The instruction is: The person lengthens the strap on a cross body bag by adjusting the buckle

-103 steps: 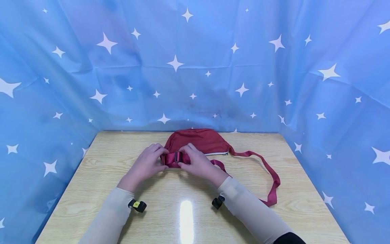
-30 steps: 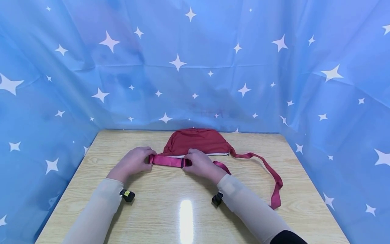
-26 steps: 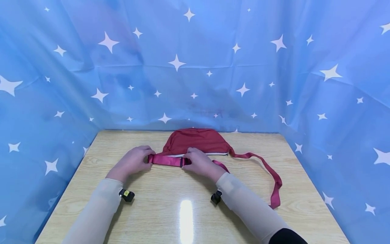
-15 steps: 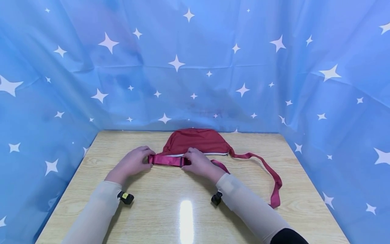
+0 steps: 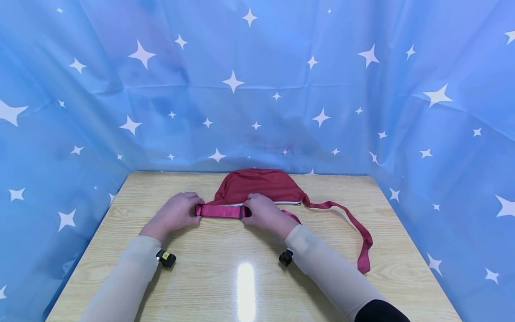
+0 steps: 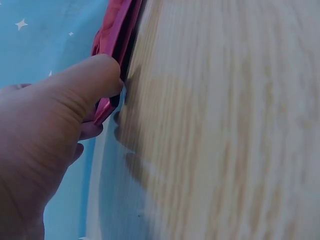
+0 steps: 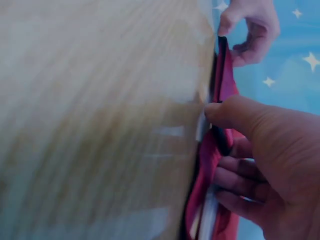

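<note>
A dark red waist bag [image 5: 257, 185] lies at the back of the table, its white zipper along the front edge. In front of it a magenta strap [image 5: 219, 211] is stretched level between both hands. My left hand [image 5: 177, 214] pinches the strap's folded left end between thumb and fingers, as the left wrist view also shows. With thumb and fingers my right hand [image 5: 265, 214] grips the strap at a dark slide buckle [image 5: 241, 212]. In the right wrist view the thumb lies over the buckle, partly hiding it.
The rest of the strap [image 5: 358, 223] loops from the bag's right end over the wooden table [image 5: 201, 277] and passes behind the right forearm. A blue curtain with white stars [image 5: 257, 98] stands behind and on both sides. Each wrist carries a small black camera.
Since the earliest frame my left hand has moved left with the strap end, lengthening the stretch between the hands. The buckle now sits by the right fingers. Over the last second little differs.
</note>
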`<state>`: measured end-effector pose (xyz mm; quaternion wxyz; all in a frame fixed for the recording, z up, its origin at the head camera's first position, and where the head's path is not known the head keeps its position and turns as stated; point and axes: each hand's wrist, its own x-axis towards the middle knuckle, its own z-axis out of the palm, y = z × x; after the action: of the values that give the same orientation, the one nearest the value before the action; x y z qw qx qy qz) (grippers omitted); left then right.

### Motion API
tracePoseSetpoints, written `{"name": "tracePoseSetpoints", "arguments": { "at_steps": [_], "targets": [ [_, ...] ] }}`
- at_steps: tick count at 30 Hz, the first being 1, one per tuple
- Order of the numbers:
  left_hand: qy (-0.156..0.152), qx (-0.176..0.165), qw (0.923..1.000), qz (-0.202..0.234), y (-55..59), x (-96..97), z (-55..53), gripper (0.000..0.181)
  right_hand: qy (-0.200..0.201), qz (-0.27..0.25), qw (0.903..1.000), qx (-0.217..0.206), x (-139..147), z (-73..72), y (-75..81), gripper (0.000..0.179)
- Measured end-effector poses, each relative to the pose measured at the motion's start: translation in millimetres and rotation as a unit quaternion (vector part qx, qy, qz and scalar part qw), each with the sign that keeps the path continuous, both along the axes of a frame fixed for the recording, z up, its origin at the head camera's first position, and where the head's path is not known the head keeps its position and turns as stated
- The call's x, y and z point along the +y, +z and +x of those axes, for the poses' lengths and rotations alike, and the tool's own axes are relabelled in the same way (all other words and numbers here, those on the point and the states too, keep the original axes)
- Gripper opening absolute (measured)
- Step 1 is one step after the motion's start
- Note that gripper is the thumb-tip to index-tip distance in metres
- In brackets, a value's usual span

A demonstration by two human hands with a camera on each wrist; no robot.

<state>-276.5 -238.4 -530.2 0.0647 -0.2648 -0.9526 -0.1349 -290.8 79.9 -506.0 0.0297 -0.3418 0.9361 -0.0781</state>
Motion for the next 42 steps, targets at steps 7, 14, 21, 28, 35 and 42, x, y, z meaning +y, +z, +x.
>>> {"name": "tracePoseSetpoints", "arguments": {
  "at_steps": [7, 14, 21, 28, 35, 42],
  "targets": [
    [-0.015, 0.008, 0.9999, 0.002, -3.6, -1.8, -2.5, 0.040, 0.006, 0.011, 0.9999, -0.007, 0, -0.6, 4.7, 0.041],
    [-0.024, 0.002, 0.9995, 0.021, -3.2, -2.9, -2.1, 0.041, 0.024, 0.007, 0.9997, -0.004, 4, -3.3, 2.3, 0.041],
    [-0.017, -0.029, 0.9979, 0.056, -10.1, -5.8, -0.7, 0.043, 0.013, -0.014, 0.9991, -0.038, 11, -4.2, -4.2, 0.051],
    [-0.010, -0.046, 0.9964, 0.070, -10.4, -8.5, 1.0, 0.043, 0.007, -0.029, 0.9978, -0.059, 13, -3.5, -6.0, 0.053],
    [-0.017, -0.028, 0.9977, 0.060, -5.8, -4.2, 4.5, 0.044, 0.001, -0.040, 0.9989, -0.026, 14, -0.7, -10.7, 0.052],
    [-0.013, -0.024, 0.9984, 0.049, -5.4, -2.6, 8.1, 0.054, -0.016, -0.055, 0.9981, -0.024, 14, 1.4, -14.6, 0.055]
  ]
}}
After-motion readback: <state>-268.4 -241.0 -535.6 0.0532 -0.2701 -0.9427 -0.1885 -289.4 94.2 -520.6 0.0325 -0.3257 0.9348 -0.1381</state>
